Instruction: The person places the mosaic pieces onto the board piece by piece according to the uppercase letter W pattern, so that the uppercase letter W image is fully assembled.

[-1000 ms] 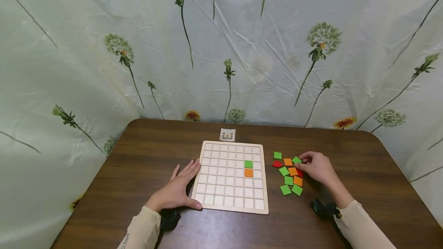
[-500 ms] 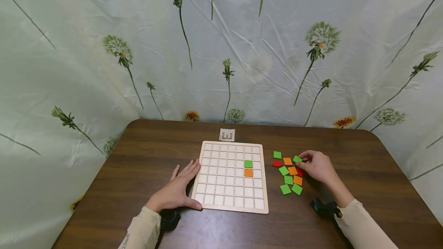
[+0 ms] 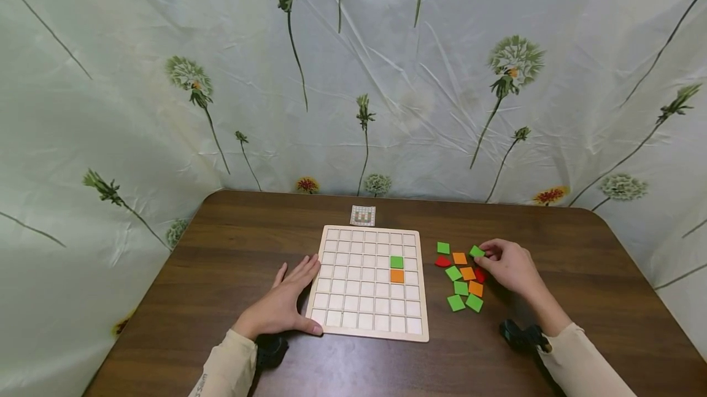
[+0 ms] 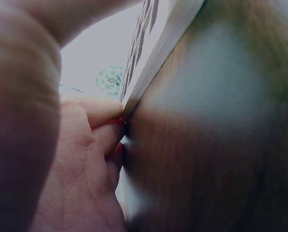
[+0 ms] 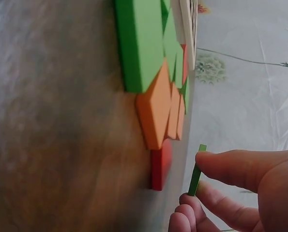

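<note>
"What does the right hand [image 3: 509,266] have?"

"A green tile [image 3: 477,251]. The grip is a little pinch. The fingertips are only far enough apart to fit the tile."

"Where is the tile?"

"On the right side, past the board [image 3: 367,283], at the far end of a bunch of pieces. It's tilted a bit, and in the right wrist view it's apart from the rest. I can't tell if it touches the table [image 3: 381,369]."

"What's in the bunch?"

"Five green pieces [image 3: 461,288], three orange pieces [image 3: 467,273] and two red pieces [image 3: 442,261]. They lie close together between the right hand and the board."

"And the left hand [image 3: 282,302]?"

"It doesn't pick anything up. The fingers are long and spread out. The tips touch the left side of the board, and the thumb is at the near left corner."

"Is anything on the board?"

"Yes! A green square [image 3: 396,262] and an orange square [image 3: 396,276] sit in the boxes. The orange one is in the next box, closer to the person."

"What else?"

"A small card [image 3: 363,216] lies just past the board. Behind the brown table is a pale cloth [image 3: 309,133] with flowers and stems."
</note>
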### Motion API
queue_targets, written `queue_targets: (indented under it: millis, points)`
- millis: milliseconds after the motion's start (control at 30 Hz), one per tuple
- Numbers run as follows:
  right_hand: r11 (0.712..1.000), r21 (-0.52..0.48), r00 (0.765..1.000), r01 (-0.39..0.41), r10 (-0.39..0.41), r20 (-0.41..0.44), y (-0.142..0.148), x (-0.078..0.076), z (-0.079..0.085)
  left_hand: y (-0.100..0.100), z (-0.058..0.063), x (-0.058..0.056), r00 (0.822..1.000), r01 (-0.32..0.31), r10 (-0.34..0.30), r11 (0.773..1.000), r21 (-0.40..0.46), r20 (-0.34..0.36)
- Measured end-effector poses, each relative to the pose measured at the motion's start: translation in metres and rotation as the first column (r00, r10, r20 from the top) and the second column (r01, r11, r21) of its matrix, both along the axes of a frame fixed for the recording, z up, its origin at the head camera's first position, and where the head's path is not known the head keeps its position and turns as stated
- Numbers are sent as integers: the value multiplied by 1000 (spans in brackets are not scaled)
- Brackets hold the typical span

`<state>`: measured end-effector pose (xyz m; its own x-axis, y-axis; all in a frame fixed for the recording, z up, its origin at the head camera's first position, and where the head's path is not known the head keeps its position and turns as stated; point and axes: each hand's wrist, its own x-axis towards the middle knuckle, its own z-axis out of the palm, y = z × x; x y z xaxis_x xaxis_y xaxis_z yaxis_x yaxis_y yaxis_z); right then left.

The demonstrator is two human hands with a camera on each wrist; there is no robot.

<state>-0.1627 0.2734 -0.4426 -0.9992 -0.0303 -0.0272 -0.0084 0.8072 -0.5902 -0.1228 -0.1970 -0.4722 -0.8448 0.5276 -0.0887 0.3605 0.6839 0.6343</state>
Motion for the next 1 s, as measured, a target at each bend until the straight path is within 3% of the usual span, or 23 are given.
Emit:
queue_targets:
  millis: [1000]
  points:
    - [998,-11,988,-60,58,-147,-39,21,9,0,-1,0,1000,3,-3,1000,-1,-1]
